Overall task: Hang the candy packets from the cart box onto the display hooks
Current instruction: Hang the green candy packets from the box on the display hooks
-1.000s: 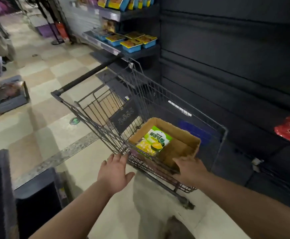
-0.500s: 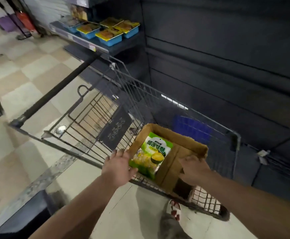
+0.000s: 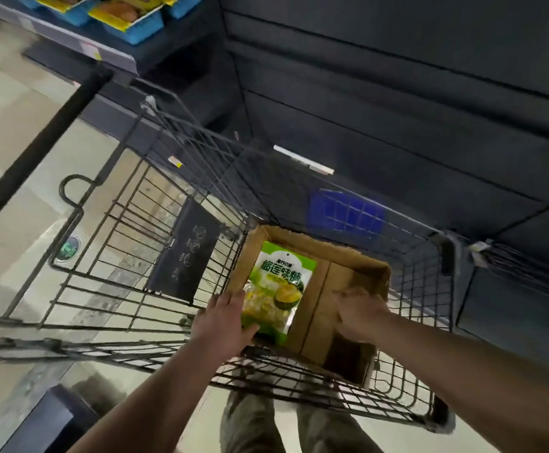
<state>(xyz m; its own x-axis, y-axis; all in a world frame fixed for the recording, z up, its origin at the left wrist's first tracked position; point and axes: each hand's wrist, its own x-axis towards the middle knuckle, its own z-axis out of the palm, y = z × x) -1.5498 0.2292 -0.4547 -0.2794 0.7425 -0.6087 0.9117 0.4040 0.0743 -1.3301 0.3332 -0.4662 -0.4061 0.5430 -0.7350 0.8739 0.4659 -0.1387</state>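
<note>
A green and yellow candy packet [image 3: 278, 289] lies in an open cardboard box [image 3: 318, 308] inside a wire shopping cart [image 3: 155, 243]. My left hand [image 3: 225, 317] has reached into the box, its thumb under the packet's lower edge and its fingers along the left side. My right hand [image 3: 359, 313] rests on the box's right side, fingers curled down over the cardboard. No display hooks are visible on the dark slatted wall panel [image 3: 397, 93] behind the cart.
The cart's black handle bar [image 3: 44, 148] runs to the left. A shelf with blue trays of yellow-labelled goods [image 3: 129, 18] is at the top left. A dark bin [image 3: 47, 423] stands low at the left. My legs show under the cart.
The view has dropped closer over the cart. My left hand moved from the cart's rim into the box and onto the packet's lower left. My right hand stays on the box.
</note>
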